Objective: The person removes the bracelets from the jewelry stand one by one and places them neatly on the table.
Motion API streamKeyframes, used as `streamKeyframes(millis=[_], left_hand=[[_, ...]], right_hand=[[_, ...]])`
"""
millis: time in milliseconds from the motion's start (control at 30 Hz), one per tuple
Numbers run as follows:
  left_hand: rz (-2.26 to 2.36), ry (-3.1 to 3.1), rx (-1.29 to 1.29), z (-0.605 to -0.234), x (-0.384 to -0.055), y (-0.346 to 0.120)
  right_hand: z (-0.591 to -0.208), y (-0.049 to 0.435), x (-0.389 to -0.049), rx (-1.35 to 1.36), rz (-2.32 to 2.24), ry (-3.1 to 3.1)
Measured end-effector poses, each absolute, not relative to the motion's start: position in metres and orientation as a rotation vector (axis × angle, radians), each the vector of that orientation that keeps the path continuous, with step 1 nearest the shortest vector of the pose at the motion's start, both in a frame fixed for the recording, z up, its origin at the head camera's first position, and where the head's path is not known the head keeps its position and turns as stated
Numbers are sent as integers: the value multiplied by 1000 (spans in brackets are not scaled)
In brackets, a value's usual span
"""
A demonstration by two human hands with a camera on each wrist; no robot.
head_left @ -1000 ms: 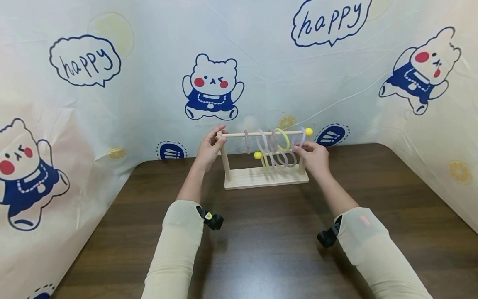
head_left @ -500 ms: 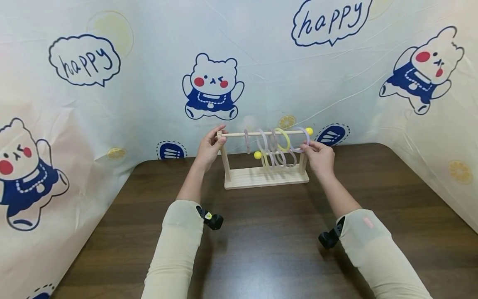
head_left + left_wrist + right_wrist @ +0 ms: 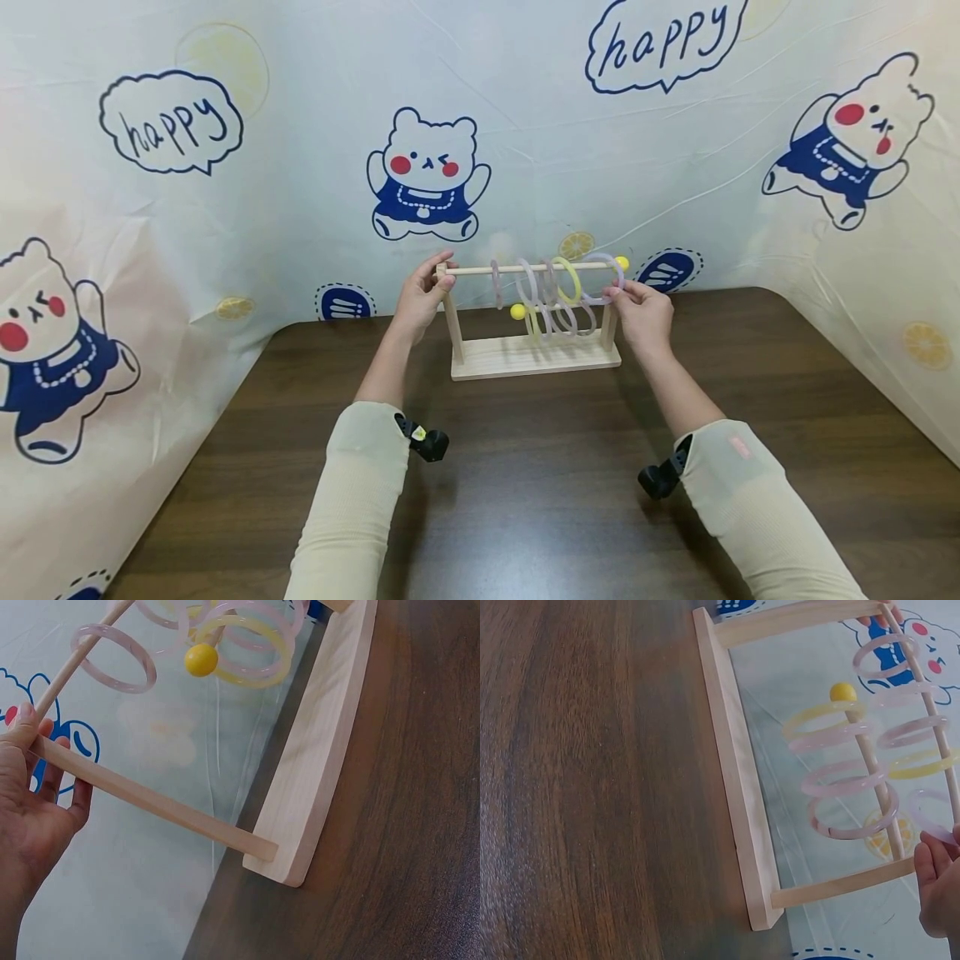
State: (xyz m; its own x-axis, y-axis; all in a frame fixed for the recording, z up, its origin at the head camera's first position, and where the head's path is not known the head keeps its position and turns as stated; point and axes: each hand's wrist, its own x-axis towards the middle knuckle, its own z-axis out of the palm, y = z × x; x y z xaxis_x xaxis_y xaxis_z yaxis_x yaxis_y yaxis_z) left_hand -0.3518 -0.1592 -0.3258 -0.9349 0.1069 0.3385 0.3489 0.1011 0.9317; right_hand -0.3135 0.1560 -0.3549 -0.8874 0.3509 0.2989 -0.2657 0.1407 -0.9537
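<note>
A pale wooden bangle stand stands upright on the table, with two rods that each end in a yellow ball. My left hand grips the top of its left post, thumb in front and fingers behind. At the right end of the upper rod, my right hand pinches a lavender bangle between thumb and fingers, close to the upper yellow ball. Lilac bangles and a yellow bangle hang farther left on that rod. Several more bangles hang on the lower rod.
The dark wood table runs up to a printed cloth backdrop just behind the stand. The lower rod's yellow ball points left. A small black camera sits on my left wrist, another on my right.
My right hand has shifted slightly right with the lavender bangle, which has swung to face the camera more and come up to the yellow ball. My left hand stays put.
</note>
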Motion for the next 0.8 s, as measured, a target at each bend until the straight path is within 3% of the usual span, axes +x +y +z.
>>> streamKeyframes(millis=[800], left_hand=[[-1932, -2198, -457, -324, -350, -159]], right_hand=[[-348, 155, -310, -89, 1757, -1903]])
